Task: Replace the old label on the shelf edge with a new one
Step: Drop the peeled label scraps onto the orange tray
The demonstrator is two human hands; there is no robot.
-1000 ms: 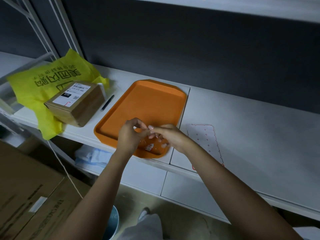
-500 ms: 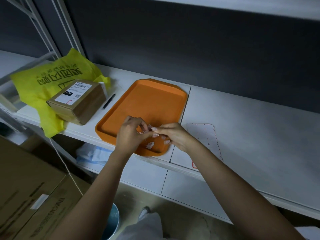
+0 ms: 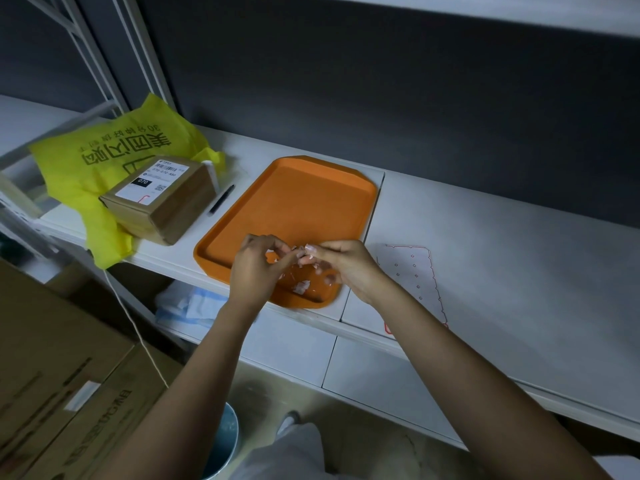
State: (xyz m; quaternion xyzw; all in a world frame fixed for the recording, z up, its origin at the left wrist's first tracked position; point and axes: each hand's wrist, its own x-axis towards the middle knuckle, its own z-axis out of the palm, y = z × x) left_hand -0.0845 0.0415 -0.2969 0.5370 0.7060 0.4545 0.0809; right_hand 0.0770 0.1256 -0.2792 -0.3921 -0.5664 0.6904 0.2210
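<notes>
My left hand (image 3: 254, 268) and my right hand (image 3: 341, 266) meet fingertip to fingertip over the near end of an orange tray (image 3: 298, 206). Between the fingertips is a small scrap of white and red label (image 3: 294, 250), pinched from both sides. Several torn label scraps (image 3: 302, 286) lie in the tray's near corner below my hands. A sticker sheet with a red outline and small red marks (image 3: 412, 275) lies flat on the white shelf (image 3: 502, 271) just right of my right hand. The shelf's front edge (image 3: 301, 315) runs under my wrists.
A brown parcel (image 3: 162, 197) sits on a yellow bag (image 3: 104, 157) at the left, with a black pen (image 3: 221, 199) beside the tray. Cardboard boxes (image 3: 59, 386) stand at lower left. A blue bin (image 3: 223, 441) is on the floor below.
The camera view has shifted slightly. My hands stay together over the tray's near end, with the fingers working the small scrap; the left fingers have curled closer.
</notes>
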